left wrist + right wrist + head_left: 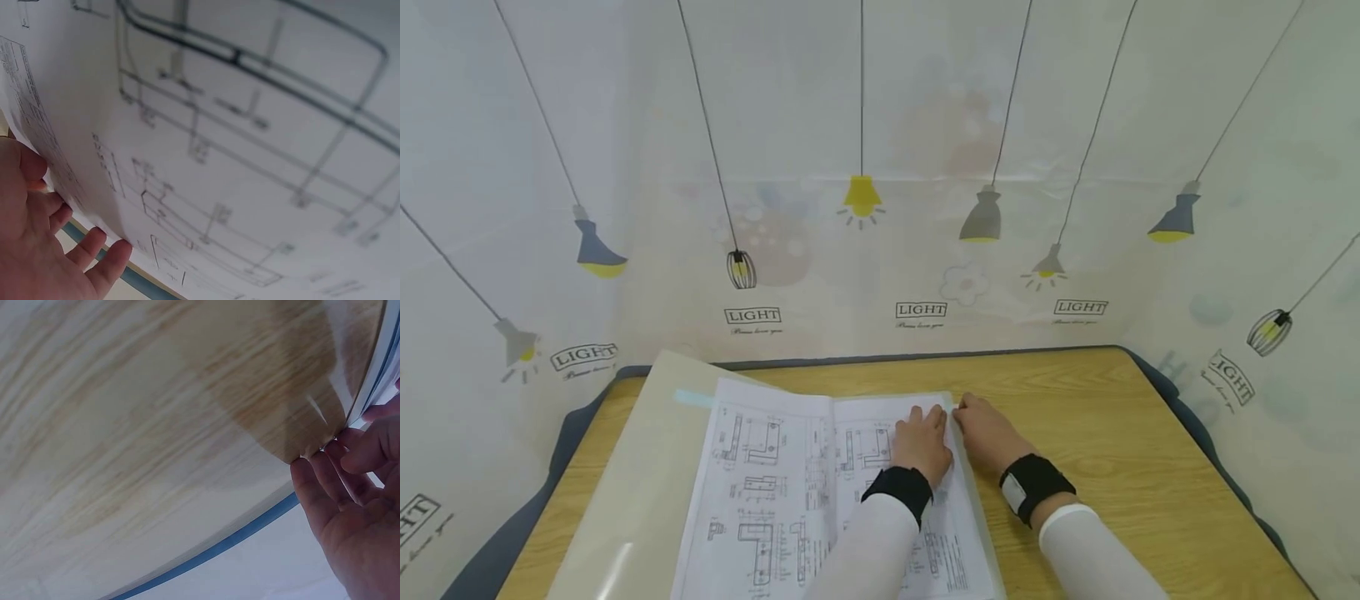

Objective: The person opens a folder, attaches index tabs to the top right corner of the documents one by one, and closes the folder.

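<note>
An open clear-pocket folder [984, 533] lies on the table, with technical drawings on both its left page [715, 492] and its right page [865, 408]. My left hand [922, 446] rests on the right page near its top right corner, fingers extended. In the left wrist view, the fingertips of that hand [69, 250] touch the printed sheet [187, 219]. Just beyond the same corner, my right hand [992, 433] has bent fingers and pinches the page edge. From the right wrist, my right hand [369, 506] shows its fingertips low against the wooden surface; the pinch itself is partly hidden.
The folder's pale cover [625, 500] extends left beneath the pages, with a light blue strip near its top. Under everything is a wood-grain table [1120, 467] with a dark edge. Behind it rises a wall covering [820, 100] printed with lamps.
</note>
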`<state>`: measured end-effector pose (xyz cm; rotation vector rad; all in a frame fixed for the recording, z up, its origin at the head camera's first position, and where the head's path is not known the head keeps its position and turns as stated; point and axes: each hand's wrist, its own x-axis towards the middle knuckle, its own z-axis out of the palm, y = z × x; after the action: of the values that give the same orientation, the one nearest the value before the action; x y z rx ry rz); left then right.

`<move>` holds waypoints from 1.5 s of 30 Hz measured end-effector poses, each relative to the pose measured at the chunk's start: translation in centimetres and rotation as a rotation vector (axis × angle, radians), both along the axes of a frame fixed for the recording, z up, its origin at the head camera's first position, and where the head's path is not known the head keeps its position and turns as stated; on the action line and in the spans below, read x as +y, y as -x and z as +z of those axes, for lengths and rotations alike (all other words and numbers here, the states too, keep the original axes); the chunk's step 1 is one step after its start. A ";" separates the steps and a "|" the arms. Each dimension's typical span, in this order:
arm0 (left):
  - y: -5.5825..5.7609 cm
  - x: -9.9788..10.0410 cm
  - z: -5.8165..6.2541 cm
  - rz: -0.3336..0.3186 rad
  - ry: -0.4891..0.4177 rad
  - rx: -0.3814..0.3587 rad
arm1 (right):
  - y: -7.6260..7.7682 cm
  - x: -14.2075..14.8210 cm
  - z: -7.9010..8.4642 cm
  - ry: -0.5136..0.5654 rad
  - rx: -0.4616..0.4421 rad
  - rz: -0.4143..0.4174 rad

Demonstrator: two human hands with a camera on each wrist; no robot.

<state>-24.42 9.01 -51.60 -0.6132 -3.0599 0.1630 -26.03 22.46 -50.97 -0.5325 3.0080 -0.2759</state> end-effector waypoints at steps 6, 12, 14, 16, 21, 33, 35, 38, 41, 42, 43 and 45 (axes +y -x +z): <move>0.2 -0.1 0.0 0.013 -0.053 0.015 | 0.1 -0.1 0.0 0.001 -0.007 -0.018; 0.2 -0.3 -0.4 0.016 -0.054 0.008 | -0.2 -0.2 -0.2 0.001 0.014 -0.012; 0.2 -0.4 -0.5 0.012 -0.057 0.005 | -0.3 -0.2 -0.4 -0.003 0.019 -0.007; 0.2 -0.5 -0.5 0.006 -0.069 -0.005 | -0.4 -0.2 -0.4 -0.009 0.020 -0.007; 0.1 -0.8 -0.2 0.015 -0.091 -0.066 | -0.4 -0.2 -0.4 -0.061 0.047 0.002; 0.2 -1.5 -0.4 0.015 -0.131 -0.066 | 0.0 0.9 -0.4 -0.294 0.127 -0.025; 0.4 -1.8 -0.6 0.000 -0.132 -0.063 | 0.1 0.9 -0.2 -0.288 0.105 -0.022; 0.7 -2.4 -0.3 -0.026 -0.131 -0.098 | 0.1 0.9 0.3 -0.258 0.073 -0.030; 0.7 -3.0 0.7 -0.053 -0.143 -0.174 | 0.0 1.1 1.0 -0.224 0.040 -0.049; 0.6 -3.1 1.1 -0.057 -0.157 -0.204 | 0.0 1.2 1.2 -0.212 0.033 -0.058; 0.4 -3.3 1.4 -0.060 -0.167 -0.228 | -0.1 1.3 1.4 -0.209 0.024 -0.060; 0.0 -3.8 2.0 -0.056 -0.179 -0.254 | -0.1 1.5 1.6 -0.210 -0.002 -0.074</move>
<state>-24.39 5.25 -49.59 -0.7606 -3.2411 -0.2040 -25.89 23.91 -49.34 -0.4016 3.0088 0.0352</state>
